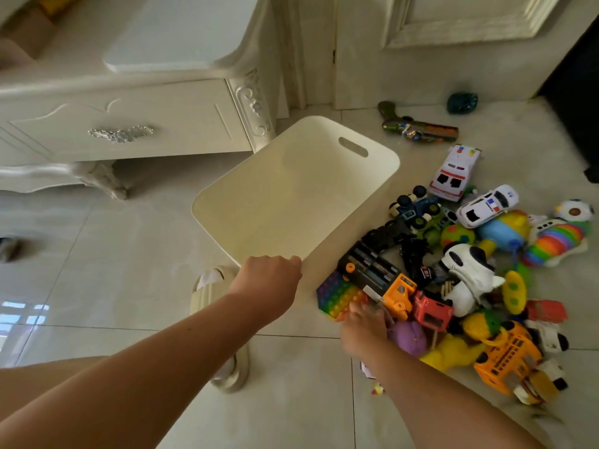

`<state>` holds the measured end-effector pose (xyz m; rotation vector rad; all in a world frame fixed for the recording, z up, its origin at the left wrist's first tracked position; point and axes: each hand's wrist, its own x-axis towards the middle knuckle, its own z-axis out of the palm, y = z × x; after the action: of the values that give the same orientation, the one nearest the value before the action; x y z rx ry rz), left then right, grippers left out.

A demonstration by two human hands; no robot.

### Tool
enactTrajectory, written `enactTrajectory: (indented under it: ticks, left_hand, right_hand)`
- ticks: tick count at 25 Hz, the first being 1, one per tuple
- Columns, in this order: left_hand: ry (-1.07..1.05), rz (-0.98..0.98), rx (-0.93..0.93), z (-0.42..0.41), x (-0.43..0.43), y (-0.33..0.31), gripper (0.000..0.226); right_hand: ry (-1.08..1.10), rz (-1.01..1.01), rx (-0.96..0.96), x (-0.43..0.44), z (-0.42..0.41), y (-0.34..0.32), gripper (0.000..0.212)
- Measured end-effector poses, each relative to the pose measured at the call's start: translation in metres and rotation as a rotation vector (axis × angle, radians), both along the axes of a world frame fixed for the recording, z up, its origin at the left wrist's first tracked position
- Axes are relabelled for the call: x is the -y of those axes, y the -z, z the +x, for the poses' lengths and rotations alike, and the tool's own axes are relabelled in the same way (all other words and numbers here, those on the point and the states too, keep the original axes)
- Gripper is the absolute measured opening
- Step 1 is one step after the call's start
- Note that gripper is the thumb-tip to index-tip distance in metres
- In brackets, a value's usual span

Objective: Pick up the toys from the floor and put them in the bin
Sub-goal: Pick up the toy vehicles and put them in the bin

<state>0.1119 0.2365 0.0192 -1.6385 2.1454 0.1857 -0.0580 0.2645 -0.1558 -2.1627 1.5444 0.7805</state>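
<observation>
L grip (267, 280) curled, R grip (364, 328) blurred

Left hand (267, 280) grips bin (291, 192); right hand (363, 328) touches toys (466, 267).

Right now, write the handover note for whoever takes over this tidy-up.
Left hand grips the near rim of the bin. Right hand is down in the toy pile by the orange truck, blurred; grip unclear. Bin shows no toys inside. Done: nothing binned. Left: the whole pile right of the bin, plus the toy gun and dark ball lying apart, farther off.
</observation>
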Motion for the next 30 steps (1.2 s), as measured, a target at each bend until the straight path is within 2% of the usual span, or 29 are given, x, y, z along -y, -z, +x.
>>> enactTrajectory:
  ticks: [5,8,10,12,15,19,23,25,27,30]
  left_hand:
    - [-0.051,0.010,-0.014,-0.014,-0.036,0.009,0.019]
    - [-0.084,0.022,-0.068,-0.029,-0.060,0.015,0.021]
    - [-0.122,0.029,-0.094,-0.038,-0.070,0.021,0.020]
    - [-0.170,0.067,-0.142,-0.047,-0.076,0.028,0.019]
    - [-0.173,0.108,-0.256,-0.056,-0.077,0.033,0.022]
    - [-0.067,0.132,-0.308,-0.058,-0.071,0.033,0.024]
    - [-0.020,0.185,-0.352,-0.065,-0.071,0.028,0.027]
    - [-0.045,0.243,-0.419,-0.067,-0.070,0.024,0.030]
    - [-0.069,0.324,-0.485,-0.069,-0.069,0.023,0.036]
    - [-0.104,0.478,-0.431,-0.069,-0.053,0.017,0.058]
  right_hand:
    - [0.361,0.032,0.149,0.002,-0.046,-0.020,0.041]
    - [0.629,0.062,0.244,-0.003,-0.058,-0.021,0.021]
    - [0.699,0.112,0.324,0.000,-0.064,-0.006,0.012]
    - [0.758,0.107,0.391,0.004,-0.068,-0.002,0.013]
    - [0.858,0.118,0.515,0.015,-0.069,-0.019,0.029]
    - [1.103,0.111,0.749,0.034,-0.069,-0.050,0.029]
    - [1.224,0.085,0.916,0.042,-0.074,-0.078,0.030]
    - [1.244,0.073,0.947,0.044,-0.079,-0.083,0.030]
    - [1.249,0.070,0.884,0.046,-0.084,-0.075,0.032]
    - [1.285,0.102,0.824,0.046,-0.085,-0.074,0.025]
